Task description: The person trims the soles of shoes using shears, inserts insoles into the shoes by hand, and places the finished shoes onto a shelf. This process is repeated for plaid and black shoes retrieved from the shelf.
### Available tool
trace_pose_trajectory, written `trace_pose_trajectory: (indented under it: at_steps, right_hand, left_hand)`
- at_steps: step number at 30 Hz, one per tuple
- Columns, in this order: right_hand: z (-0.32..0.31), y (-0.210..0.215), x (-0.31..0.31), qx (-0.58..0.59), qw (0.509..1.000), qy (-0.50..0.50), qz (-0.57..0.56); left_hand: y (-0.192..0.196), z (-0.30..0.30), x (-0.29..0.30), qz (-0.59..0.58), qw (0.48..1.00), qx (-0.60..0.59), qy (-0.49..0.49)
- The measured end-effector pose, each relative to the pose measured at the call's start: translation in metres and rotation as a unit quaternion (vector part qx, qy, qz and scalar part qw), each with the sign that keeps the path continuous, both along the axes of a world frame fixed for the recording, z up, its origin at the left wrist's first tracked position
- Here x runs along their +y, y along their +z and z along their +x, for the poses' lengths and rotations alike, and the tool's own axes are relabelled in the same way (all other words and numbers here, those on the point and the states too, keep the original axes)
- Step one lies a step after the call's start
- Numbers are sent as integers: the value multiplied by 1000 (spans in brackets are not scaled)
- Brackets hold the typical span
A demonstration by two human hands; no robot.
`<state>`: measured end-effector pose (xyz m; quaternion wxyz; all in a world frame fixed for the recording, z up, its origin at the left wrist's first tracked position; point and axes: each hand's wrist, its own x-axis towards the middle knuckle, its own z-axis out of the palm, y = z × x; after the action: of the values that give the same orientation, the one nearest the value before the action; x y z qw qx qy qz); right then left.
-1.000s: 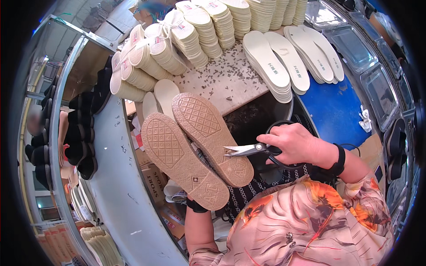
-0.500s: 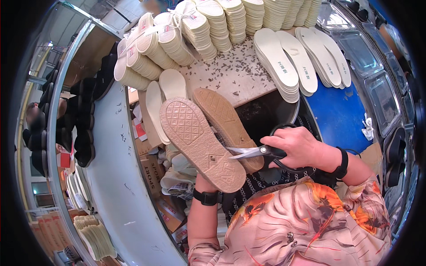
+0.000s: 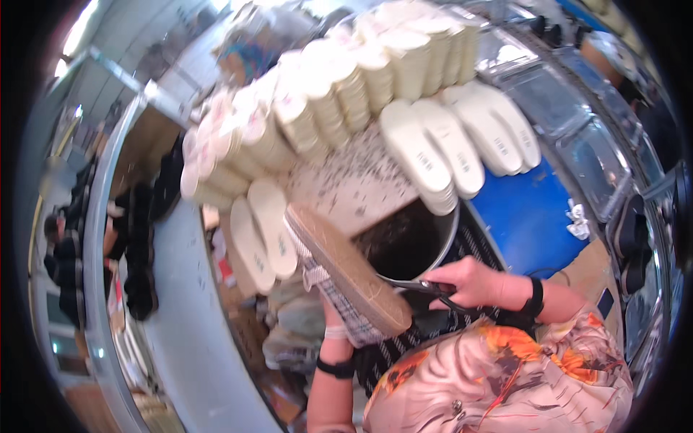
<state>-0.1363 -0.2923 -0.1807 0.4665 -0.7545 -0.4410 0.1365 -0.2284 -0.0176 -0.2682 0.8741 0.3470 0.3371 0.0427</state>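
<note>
Now that the shoe (image 3: 350, 265) has tipped from sole-up to side-on, seemingly presenting its checked upper (image 3: 342, 303) for work, it sits at six o'clock, left hand (image 3: 331, 312) clamped behind, fingers hidden, right hand (image 3: 471, 281) closed round scissors (image 3: 431, 287) at four.

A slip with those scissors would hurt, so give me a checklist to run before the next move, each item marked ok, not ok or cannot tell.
1. Scissors held by the handles in the right hand: ok.
2. Left hand gripping the shoe firmly: cannot tell; the shoe hides most of it.
3. Blades shut: cannot tell; too blurred.
4. Blades apart from the shoe: cannot tell; they point at its edge.
5. Table swept: not ok; dark scraps litter it.
</note>
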Motion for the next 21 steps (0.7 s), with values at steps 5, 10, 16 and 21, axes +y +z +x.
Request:
trace_pose_trajectory:
  at_steps: [5,10,16,21]
  right_hand:
    - [9,3,-74,359,843,-400,9]
    - [27,-16,-170,165,740,-612,-227]
    - [56,-38,-219,109,725,-502,-459]
    - [154,104,-173,71,833,-297,-460]
  left_hand:
    - [58,29,-18,697,691,50,-185]
    - [80,34,-11,722,566,50,-394]
    - [233,70,-1,465,623,35,-627]
    - [299,201,-16,606,467,16,-644]
